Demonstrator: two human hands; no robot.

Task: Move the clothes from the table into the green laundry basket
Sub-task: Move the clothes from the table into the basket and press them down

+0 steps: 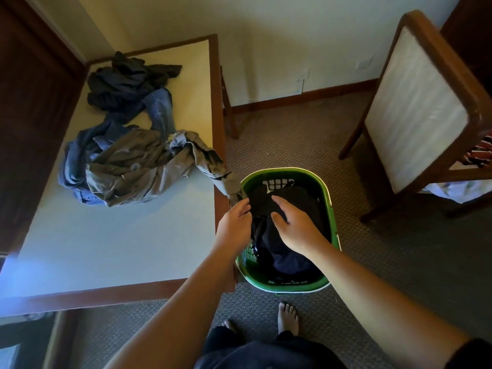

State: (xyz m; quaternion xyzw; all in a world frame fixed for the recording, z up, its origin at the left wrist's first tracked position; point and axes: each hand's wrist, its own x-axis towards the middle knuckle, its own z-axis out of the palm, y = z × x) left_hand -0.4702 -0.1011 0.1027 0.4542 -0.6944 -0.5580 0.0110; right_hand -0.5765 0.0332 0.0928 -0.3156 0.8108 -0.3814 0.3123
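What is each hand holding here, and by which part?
The left hand grips the khaki garment by its trailing end at the basket rim. The right hand holds nothing, open over the dark clothes.

Lighting is moderate and uneven. Warm light falls on the wall (266, 35). The tabletop (119, 249) reads cooler, with a bluish glare patch at its near left edge. Folds of the grey jacket (133, 166) resolve clearly. The dark clothes (287, 251) in the green laundry basket (282, 170) merge into shadow. Wide-angle distortion bows the chair (415, 102) and the tabletop edges. The lower left corner is soft.
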